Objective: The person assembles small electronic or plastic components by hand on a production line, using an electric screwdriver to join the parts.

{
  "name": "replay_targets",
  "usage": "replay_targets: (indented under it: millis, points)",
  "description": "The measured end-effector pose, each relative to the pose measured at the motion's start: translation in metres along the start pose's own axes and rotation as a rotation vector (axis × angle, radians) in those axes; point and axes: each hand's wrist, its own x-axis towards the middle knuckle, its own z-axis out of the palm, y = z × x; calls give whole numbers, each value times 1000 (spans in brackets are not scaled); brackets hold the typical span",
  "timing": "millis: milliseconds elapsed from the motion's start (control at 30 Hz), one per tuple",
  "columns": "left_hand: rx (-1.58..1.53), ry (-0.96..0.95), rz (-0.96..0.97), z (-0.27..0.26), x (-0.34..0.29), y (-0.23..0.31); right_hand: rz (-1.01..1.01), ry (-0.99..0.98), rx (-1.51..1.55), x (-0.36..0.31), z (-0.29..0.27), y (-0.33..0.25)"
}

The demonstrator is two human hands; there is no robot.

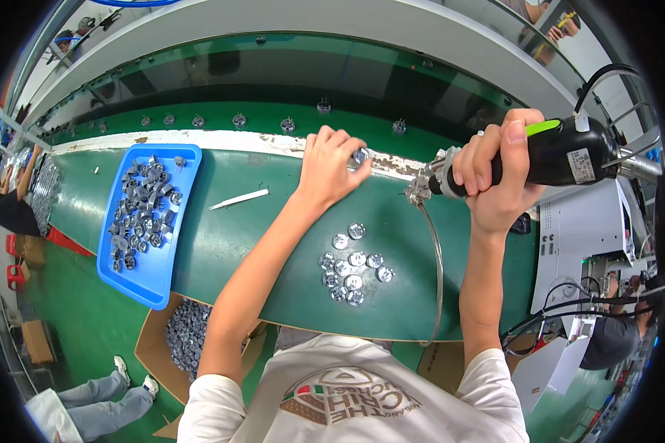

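Note:
My left hand [331,168] is over the far side of the green bench, its fingers closed around a small round metallic part [360,156]. To its right, my right hand [501,166] is wrapped around a black power screwdriver [569,148] with a green lever. The tool lies sideways, its silver head [420,184] pointing left, a short gap from the part. A clear tube [438,258] runs down from that head past the bench's front edge. Several similar round parts [353,282] lie grouped on the bench between my forearms.
A blue tray [176,244] full of small parts stands at left, with white tweezers [239,199] beside it. Beyond a worn white ledge [262,144], parts stand spaced along a green strip. A cardboard box [151,340] of parts sits below. Machinery with cables [580,236] is at right.

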Motion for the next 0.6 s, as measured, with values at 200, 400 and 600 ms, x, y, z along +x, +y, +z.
replay_targets:
  millis: [200, 400, 600]
  points:
    - [-154, -247, 22, -6, -38, 28, 57, 87, -37, -11, 6, 0]
    - [-369, -367, -6, -15, -36, 28, 54, 55, -159, -19, 5, 9]
    - [-379, -468, 34, -17, -40, 21, 104, 21, -161, -26, 12, 24]
